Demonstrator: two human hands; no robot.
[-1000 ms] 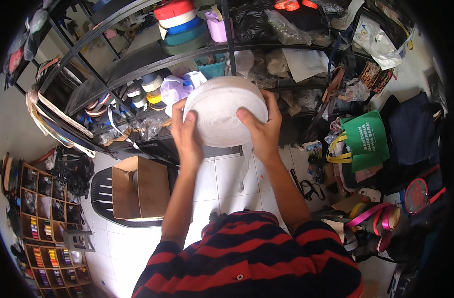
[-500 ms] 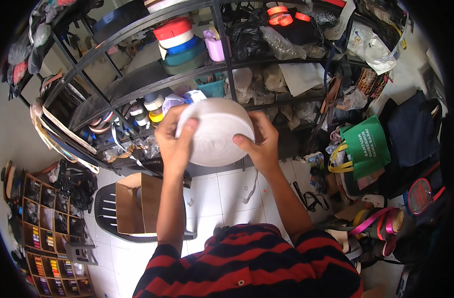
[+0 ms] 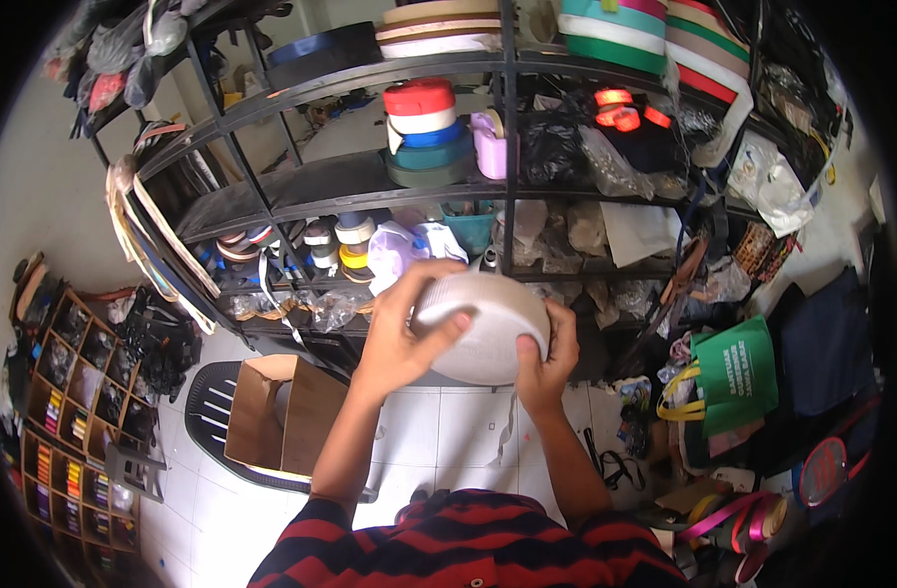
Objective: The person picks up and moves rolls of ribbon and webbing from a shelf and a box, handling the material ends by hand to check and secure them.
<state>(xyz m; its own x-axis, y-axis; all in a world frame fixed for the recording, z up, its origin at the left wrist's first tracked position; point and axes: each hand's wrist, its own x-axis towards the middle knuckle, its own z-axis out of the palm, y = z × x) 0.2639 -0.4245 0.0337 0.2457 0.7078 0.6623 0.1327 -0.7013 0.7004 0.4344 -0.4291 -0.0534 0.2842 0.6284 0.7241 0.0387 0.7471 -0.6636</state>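
Between my two hands, in front of the shelf rack, is a large wide roll of whitish webbing tape (image 3: 483, 338). My left hand (image 3: 399, 338) grips its left side, thumb across the flat face and fingers behind the upper edge. On the right rim, my right hand (image 3: 548, 365) is closed with the thumb on the face and the fingers wrapped round the outer edge. The roll is tilted, so its ribbed upper edge shows. A loose strip of tape (image 3: 508, 431) dangles beneath it toward the floor. The fingers behind the roll are partly hidden.
A black metal shelf rack (image 3: 331, 186) holds coloured tape rolls (image 3: 424, 137) and plastic bags. At left, an open cardboard box (image 3: 292, 416) sits on a dark chair (image 3: 208, 412) near a thread-spool cabinet (image 3: 66, 421). A green bag (image 3: 738, 377) stands at right.
The view has shifted, showing more of the upper shelves. Both hands have lowered the roll slightly against the rack and tilted it. My left hand now reaches further over its top.
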